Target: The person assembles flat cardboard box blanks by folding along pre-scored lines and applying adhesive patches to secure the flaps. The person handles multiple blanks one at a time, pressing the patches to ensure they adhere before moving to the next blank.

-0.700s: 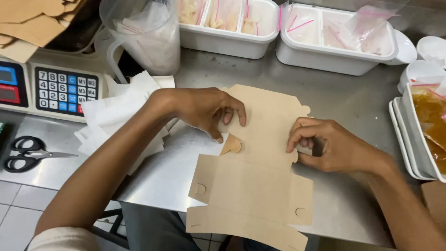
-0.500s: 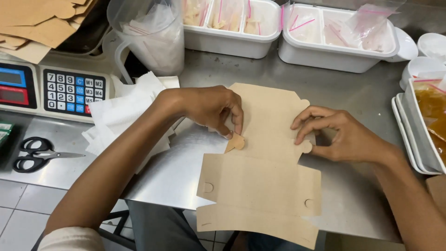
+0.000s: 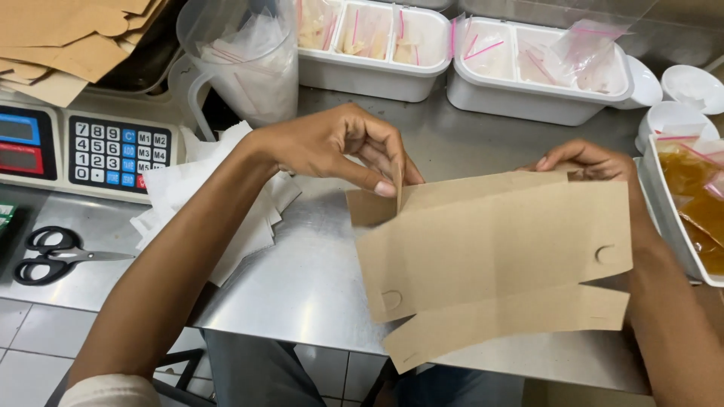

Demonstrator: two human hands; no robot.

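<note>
A flat brown cardboard box blank [image 3: 490, 249] is tilted up off the steel counter [image 3: 302, 279], its front panel facing me and a long flap hanging below. My left hand [image 3: 339, 151] pinches the blank's upper left corner tab between thumb and fingers. My right hand [image 3: 584, 160] grips the upper right edge from behind; the card hides most of its fingers and palm.
White paper sheets [image 3: 204, 196] lie left of the blank. A scale with keypad [image 3: 83, 151], scissors [image 3: 53, 252], a clear plastic jug [image 3: 245, 60] and brown card blanks [image 3: 60, 38] stand left. White tubs of small bags [image 3: 377, 45] line the back; sauce bags [image 3: 697, 203] lie in a tray at right.
The blank was lying flat on the counter under both hands. Now both hands have lifted its far edge so it stands tilted up, with the left corner tab folded.
</note>
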